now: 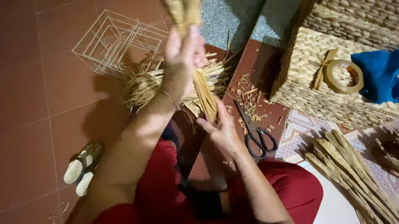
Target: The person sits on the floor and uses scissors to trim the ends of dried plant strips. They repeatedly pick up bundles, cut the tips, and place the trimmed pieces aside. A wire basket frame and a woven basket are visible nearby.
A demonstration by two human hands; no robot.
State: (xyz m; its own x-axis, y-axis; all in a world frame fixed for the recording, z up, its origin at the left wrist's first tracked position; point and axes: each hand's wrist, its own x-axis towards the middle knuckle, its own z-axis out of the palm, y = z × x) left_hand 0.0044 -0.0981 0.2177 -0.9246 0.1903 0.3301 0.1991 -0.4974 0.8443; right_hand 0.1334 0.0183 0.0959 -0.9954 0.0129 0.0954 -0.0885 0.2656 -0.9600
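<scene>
The left hand (183, 56) is closed around a bundle of dried straw strips (194, 41), held upright, while the right hand (220, 129) touches the bundle's lower end. Just right of the bundle, black-handled scissors (255, 131) lie among straw trimmings (248, 94). Left of it stands a white wire frame (113, 40). Farther right, a tape roll (344, 76) and blue cloth (381, 76) rest on a woven basket (302, 94).

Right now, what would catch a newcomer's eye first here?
Centre frame, the left hand has its grip around a bundle of dried straw strips, while the right hand touches its lower end. Black scissors lie just right of it, and a blue cloth rests on woven baskets at right.
</scene>
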